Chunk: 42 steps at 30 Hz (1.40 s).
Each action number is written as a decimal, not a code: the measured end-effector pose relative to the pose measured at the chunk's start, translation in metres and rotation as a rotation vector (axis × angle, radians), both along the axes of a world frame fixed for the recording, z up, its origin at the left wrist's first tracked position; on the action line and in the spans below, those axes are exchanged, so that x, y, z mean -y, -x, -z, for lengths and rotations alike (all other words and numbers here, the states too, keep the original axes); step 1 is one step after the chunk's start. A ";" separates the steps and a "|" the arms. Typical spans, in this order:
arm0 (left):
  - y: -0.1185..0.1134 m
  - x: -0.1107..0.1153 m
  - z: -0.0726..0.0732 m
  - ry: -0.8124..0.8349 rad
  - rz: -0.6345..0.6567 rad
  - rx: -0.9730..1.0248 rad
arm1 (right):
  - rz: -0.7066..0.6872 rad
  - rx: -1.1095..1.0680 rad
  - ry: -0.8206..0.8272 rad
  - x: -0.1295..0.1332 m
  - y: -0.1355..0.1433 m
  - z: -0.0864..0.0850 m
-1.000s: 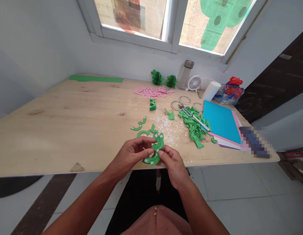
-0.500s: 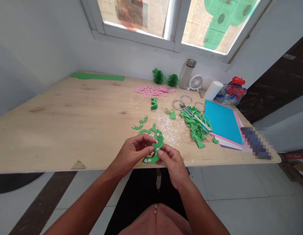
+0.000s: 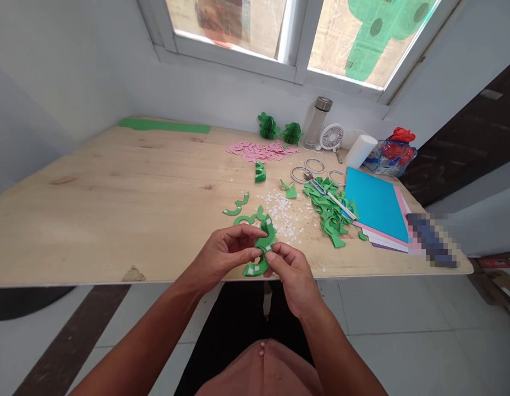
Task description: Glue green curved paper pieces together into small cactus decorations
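A round-buttoned pink top [image 3: 243, 369] is worn with black bottoms [image 3: 234, 324].

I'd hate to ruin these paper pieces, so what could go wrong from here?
The green cutouts, pinched by the left hand and right hand near the table's front edge, could slip to the floor. Some white bits scattered close by might cling to them. The white stick lies on the scraps, so a nudge there might roll it off.
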<state>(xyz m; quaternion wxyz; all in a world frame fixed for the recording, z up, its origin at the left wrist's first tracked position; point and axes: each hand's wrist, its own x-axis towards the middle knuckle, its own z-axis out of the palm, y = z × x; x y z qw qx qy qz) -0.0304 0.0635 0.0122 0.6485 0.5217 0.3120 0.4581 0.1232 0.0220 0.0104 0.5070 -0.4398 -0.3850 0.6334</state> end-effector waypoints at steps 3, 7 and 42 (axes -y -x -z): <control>-0.001 0.001 -0.002 -0.005 -0.022 -0.008 | -0.015 0.014 -0.010 0.001 0.000 0.000; -0.003 0.005 -0.003 -0.042 -0.095 -0.051 | -0.001 0.104 -0.042 0.003 0.000 -0.002; 0.000 0.010 -0.001 -0.301 -0.098 -0.261 | -0.013 0.454 -0.195 0.008 -0.003 0.002</control>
